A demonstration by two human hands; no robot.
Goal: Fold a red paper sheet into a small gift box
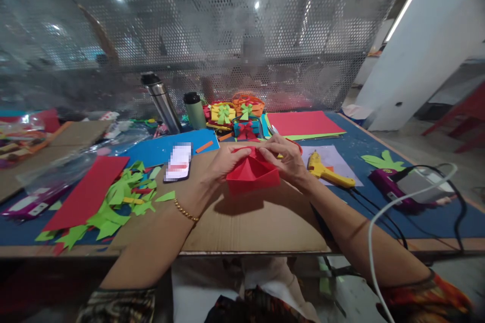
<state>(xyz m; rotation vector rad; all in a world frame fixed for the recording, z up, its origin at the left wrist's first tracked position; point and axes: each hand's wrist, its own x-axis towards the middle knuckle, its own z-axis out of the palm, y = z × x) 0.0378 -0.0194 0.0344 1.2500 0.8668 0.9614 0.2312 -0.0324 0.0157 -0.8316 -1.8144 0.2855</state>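
Observation:
A folded red paper box [253,184] is held above a sheet of brown cardboard [246,234], its creased inside facing up toward me. My left hand [227,161] grips its left rim, thumb along the top edge. On the opposite side, my right hand [283,159] pinches the far right edge between thumb and fingers. Just right of that hand, a yellow glue gun [329,171] lies on a pale sheet of paper [343,159]. Fingers partly hide the box's back edge.
Green paper scraps [121,194] and red paper [89,192] lie at left, near a phone [178,161]. Behind stand a steel flask [162,101], a green bottle [195,111] and small paper bags with bows [223,113]. A white cable [373,242] crosses over the right forearm's side.

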